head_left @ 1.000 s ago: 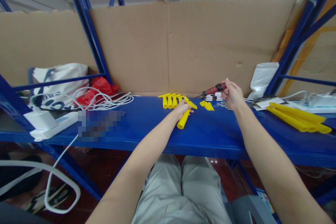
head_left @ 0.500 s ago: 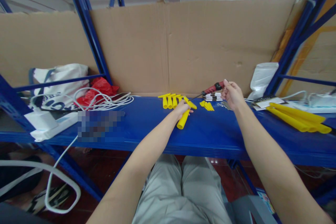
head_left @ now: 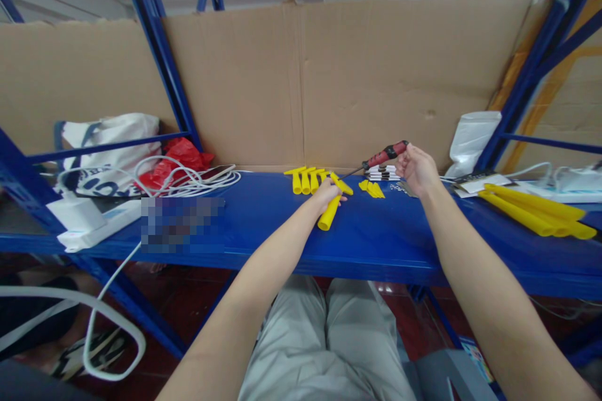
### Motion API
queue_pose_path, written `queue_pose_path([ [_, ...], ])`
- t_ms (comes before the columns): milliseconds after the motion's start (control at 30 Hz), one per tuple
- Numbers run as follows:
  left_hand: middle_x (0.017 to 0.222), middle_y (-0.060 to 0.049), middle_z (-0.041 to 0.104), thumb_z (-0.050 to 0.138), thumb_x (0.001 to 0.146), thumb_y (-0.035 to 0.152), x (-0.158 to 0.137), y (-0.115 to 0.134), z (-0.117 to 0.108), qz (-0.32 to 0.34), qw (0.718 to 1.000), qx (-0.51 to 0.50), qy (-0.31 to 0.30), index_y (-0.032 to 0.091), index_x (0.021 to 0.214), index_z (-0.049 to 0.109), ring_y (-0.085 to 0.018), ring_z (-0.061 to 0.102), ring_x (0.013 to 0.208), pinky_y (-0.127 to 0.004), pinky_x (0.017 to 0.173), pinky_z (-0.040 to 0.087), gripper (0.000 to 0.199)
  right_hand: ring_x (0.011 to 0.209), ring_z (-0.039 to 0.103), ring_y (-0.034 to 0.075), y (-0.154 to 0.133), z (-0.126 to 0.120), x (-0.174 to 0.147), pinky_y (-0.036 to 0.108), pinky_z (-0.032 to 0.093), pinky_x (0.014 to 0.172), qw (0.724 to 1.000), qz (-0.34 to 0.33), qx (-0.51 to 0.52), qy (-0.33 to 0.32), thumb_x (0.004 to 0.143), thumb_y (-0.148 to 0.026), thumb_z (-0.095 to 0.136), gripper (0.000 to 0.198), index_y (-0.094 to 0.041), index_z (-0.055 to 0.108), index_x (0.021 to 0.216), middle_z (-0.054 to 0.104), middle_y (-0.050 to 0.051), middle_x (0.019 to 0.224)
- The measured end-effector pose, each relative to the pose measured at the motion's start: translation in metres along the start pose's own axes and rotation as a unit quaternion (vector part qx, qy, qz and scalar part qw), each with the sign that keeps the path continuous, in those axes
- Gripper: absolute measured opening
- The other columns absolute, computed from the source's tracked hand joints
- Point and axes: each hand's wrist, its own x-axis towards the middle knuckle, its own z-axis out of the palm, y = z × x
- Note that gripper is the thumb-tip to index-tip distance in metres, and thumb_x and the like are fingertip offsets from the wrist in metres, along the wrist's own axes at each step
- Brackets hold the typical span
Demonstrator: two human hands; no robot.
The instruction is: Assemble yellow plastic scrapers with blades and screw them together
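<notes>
My left hand is closed around a yellow plastic tube, whose open end points toward me. A winged yellow piece sits at the tube's far end. In my right hand is the end of a red and black screwdriver, pinched by the fingertips. Its thin shaft slopes down to the left and reaches the yellow piece near my left hand; the tip is hidden there. Behind my left hand stand several similar yellow parts. Small flat yellow pieces lie between my hands.
White and black sticks and tiny screws lie near my right hand. Long yellow tubes rest at the right. On the left are a power strip, white cables and a cloth bag. Cardboard backs the blue shelf.
My right hand's fingers have shifted slightly at the screwdriver's end, showing more of the handle. The left hand and the yellow tube stay in place.
</notes>
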Motion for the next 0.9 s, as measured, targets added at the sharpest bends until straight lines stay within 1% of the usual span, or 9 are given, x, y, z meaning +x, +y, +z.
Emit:
queue_pose_path([
  [100, 0.086, -0.005, 0.061, 0.047, 0.074, -0.003, 0.0020, -0.0012, 0.0000, -0.001, 1.000, 0.000, 0.004, 0.016, 0.109, 0.041, -0.011, 0.061, 0.055, -0.019, 0.045, 0.040, 0.041, 0.036, 0.038, 0.005, 0.0013, -0.0005, -0.0001, 0.016, 0.029, 0.032, 1.000, -0.014, -0.005, -0.001, 0.066, -0.045, 0.070, 0.038, -0.020, 0.042, 0.064, 0.042, -0.008, 0.046],
  [233, 0.083, -0.004, 0.060, 0.045, 0.074, -0.003, 0.0038, -0.0026, 0.0002, 0.003, 1.000, 0.001, 0.003, 0.017, 0.110, 0.040, -0.010, 0.060, 0.055, -0.018, 0.044, 0.041, 0.041, 0.036, 0.039, 0.004, 0.0044, -0.0026, 0.0019, 0.016, 0.030, 0.031, 0.999, -0.038, -0.021, 0.027, 0.062, -0.048, 0.073, 0.041, -0.020, 0.042, 0.064, 0.042, -0.009, 0.047],
  [400, 0.081, -0.003, 0.060, 0.045, 0.075, -0.003, 0.0039, -0.0027, 0.0002, 0.005, 1.000, 0.004, 0.001, 0.017, 0.110, 0.041, -0.011, 0.061, 0.057, -0.017, 0.044, 0.041, 0.040, 0.034, 0.038, 0.004, 0.0059, -0.0025, 0.0033, 0.017, 0.029, 0.030, 0.998, -0.021, -0.028, 0.059, 0.057, -0.050, 0.075, 0.046, -0.020, 0.040, 0.063, 0.040, -0.010, 0.044],
  [533, 0.082, -0.004, 0.061, 0.046, 0.074, -0.003, 0.0042, -0.0029, 0.0002, 0.006, 1.000, 0.004, 0.006, 0.017, 0.109, 0.041, -0.011, 0.062, 0.058, -0.018, 0.045, 0.041, 0.041, 0.031, 0.035, 0.005, 0.0060, -0.0022, 0.0028, 0.017, 0.026, 0.030, 0.997, -0.009, -0.040, 0.058, 0.059, -0.053, 0.072, 0.045, -0.021, 0.041, 0.065, 0.035, -0.011, 0.039],
  [733, 0.084, -0.004, 0.062, 0.046, 0.074, -0.003, 0.0055, -0.0034, 0.0003, 0.005, 1.000, 0.006, 0.009, 0.017, 0.109, 0.042, -0.012, 0.063, 0.060, -0.019, 0.046, 0.042, 0.041, 0.029, 0.030, 0.003, 0.0064, -0.0027, 0.0023, 0.017, 0.024, 0.030, 0.997, -0.010, -0.049, 0.050, 0.061, -0.057, 0.069, 0.043, -0.020, 0.050, 0.071, 0.030, -0.012, 0.036],
  [833, 0.084, -0.004, 0.062, 0.046, 0.073, -0.003, 0.0054, -0.0032, 0.0005, 0.006, 1.000, 0.008, 0.010, 0.017, 0.109, 0.042, -0.012, 0.063, 0.059, -0.019, 0.046, 0.042, 0.042, 0.029, 0.029, 0.003, 0.0063, -0.0028, 0.0019, 0.017, 0.024, 0.030, 0.998, -0.015, -0.049, 0.046, 0.060, -0.057, 0.070, 0.044, -0.018, 0.053, 0.071, 0.029, -0.012, 0.035],
  [900, 0.084, -0.004, 0.062, 0.046, 0.073, -0.003, 0.0054, -0.0033, 0.0005, 0.007, 1.000, 0.009, 0.009, 0.016, 0.109, 0.042, -0.012, 0.062, 0.058, -0.018, 0.045, 0.042, 0.042, 0.030, 0.030, 0.003, 0.0061, -0.0027, 0.0017, 0.017, 0.025, 0.031, 0.997, -0.021, -0.053, 0.045, 0.060, -0.057, 0.070, 0.044, -0.017, 0.054, 0.071, 0.031, -0.011, 0.036],
])
